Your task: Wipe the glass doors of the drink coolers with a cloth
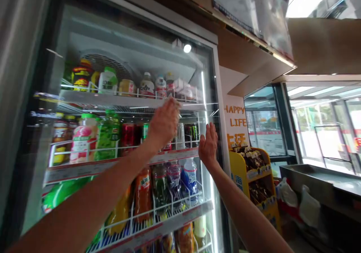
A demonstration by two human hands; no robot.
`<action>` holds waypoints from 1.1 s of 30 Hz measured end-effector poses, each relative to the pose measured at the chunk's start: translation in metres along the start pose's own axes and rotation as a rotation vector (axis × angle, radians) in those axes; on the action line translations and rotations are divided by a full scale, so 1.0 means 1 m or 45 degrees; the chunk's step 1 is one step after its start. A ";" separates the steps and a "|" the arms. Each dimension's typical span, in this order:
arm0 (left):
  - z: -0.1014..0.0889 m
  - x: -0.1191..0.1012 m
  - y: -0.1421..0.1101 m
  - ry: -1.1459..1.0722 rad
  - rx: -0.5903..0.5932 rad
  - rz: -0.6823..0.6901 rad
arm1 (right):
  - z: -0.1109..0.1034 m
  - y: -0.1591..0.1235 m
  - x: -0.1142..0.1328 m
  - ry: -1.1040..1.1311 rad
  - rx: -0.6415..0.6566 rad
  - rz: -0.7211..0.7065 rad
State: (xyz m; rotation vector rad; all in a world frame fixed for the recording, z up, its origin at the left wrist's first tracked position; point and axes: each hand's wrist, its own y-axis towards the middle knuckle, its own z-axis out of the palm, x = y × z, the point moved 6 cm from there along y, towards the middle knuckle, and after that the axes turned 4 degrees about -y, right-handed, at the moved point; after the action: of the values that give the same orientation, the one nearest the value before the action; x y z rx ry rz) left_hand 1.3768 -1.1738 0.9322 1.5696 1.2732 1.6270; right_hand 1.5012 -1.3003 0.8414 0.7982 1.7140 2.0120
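In front of me stands a drinks fridge with a glass door (135,38). My left hand (165,122) is raised against the glass at its middle, fingers stretched upward and slightly blurred; whether anything thin lies under the palm is hidden. Farther right, my right hand (208,144) is held up flat near the door's right edge, its fingers straight, with nothing seen in it. Behind the glass, between and around my hands, are a silver can (181,136), a dark can with green marks (191,134) and a red can (128,134).
Bottles fill the wire-fronted shelves, among them a green drink bottle (108,136) and an orange soda bottle (143,194). On the right are a yellow snack rack (239,170), a metal counter (324,176), white plastic bags (309,208) and windows. A wooden ledge (254,63) juts out overhead.
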 end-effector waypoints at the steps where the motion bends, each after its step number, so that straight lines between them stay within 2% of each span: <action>1: 0.006 -0.019 -0.016 -0.015 0.072 0.149 | 0.007 0.003 0.005 -0.003 0.021 -0.003; 2: 0.011 -0.031 -0.030 -0.025 0.143 0.269 | 0.013 0.004 0.008 -0.009 0.047 -0.018; 3: 0.012 -0.034 -0.040 -0.027 0.200 0.348 | 0.018 0.004 0.011 -0.014 0.069 -0.041; 4: 0.009 -0.024 -0.047 -0.014 0.234 0.363 | 0.021 0.003 0.012 -0.016 0.082 -0.062; 5: 0.000 -0.003 -0.049 0.018 0.239 0.309 | 0.022 0.002 0.012 -0.013 0.083 -0.071; 7: -0.031 0.064 -0.046 0.129 0.150 0.016 | 0.021 -0.002 0.010 0.007 0.052 -0.069; 9: -0.070 0.131 -0.046 0.254 -0.055 -0.399 | 0.018 -0.006 0.008 0.036 0.024 -0.092; 10: -0.084 0.152 -0.048 0.286 -0.138 -0.563 | 0.016 -0.008 0.009 0.052 0.012 -0.118; 11: -0.092 0.160 -0.050 0.300 -0.192 -0.670 | 0.014 -0.010 0.010 0.067 -0.001 -0.153; 12: -0.091 0.155 -0.051 0.299 -0.209 -0.712 | 0.013 -0.012 0.012 0.081 -0.010 -0.190; 14: -0.069 0.114 -0.052 0.274 -0.136 -0.611 | 0.012 -0.015 0.015 0.106 -0.018 -0.257; 16: -0.035 0.057 -0.056 0.261 -0.016 -0.401 | 0.012 -0.017 0.015 0.127 -0.026 -0.289; 17: -0.020 0.031 -0.059 0.245 0.061 -0.238 | 0.012 -0.017 0.015 0.139 -0.028 -0.295; 18: -0.008 0.014 -0.065 0.231 0.136 -0.098 | 0.012 -0.017 0.015 0.154 -0.029 -0.297; 19: -0.003 0.006 -0.073 0.215 0.209 0.021 | 0.012 -0.017 0.014 0.172 -0.030 -0.294; 20: -0.004 0.009 -0.082 0.205 0.264 0.084 | 0.012 -0.018 0.013 0.194 -0.029 -0.288; 21: -0.014 0.025 -0.091 0.213 0.270 0.049 | 0.011 -0.018 0.012 0.216 -0.027 -0.280; 23: -0.049 0.078 -0.105 0.276 0.165 -0.228 | 0.010 -0.018 0.012 0.255 -0.020 -0.262; 24: -0.073 0.108 -0.112 0.345 0.005 -0.475 | 0.009 -0.018 0.012 0.269 -0.018 -0.257; 25: -0.088 0.129 -0.116 0.384 -0.073 -0.598 | 0.009 -0.018 0.012 0.277 -0.017 -0.254; 26: -0.098 0.142 -0.119 0.419 -0.150 -0.711 | 0.008 -0.018 0.012 0.279 -0.012 -0.253; 27: -0.099 0.144 -0.120 0.433 -0.183 -0.758 | 0.008 -0.017 0.013 0.276 -0.006 -0.253; 28: -0.093 0.137 -0.117 0.428 -0.176 -0.756 | 0.009 -0.017 0.013 0.268 0.003 -0.252; 30: -0.065 0.100 -0.107 0.388 -0.093 -0.637 | 0.011 -0.016 0.014 0.245 0.033 -0.252; 31: -0.048 0.075 -0.101 0.358 -0.030 -0.527 | 0.012 -0.016 0.014 0.234 0.045 -0.255; 33: -0.018 0.026 -0.093 0.278 0.133 -0.192 | 0.013 -0.015 0.014 0.216 0.051 -0.268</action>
State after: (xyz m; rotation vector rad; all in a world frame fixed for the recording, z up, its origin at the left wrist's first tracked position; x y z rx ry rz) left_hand 1.3346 -1.1176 0.8635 1.3460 1.5733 1.6946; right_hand 1.4974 -1.2783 0.8300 0.4476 1.8512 1.9538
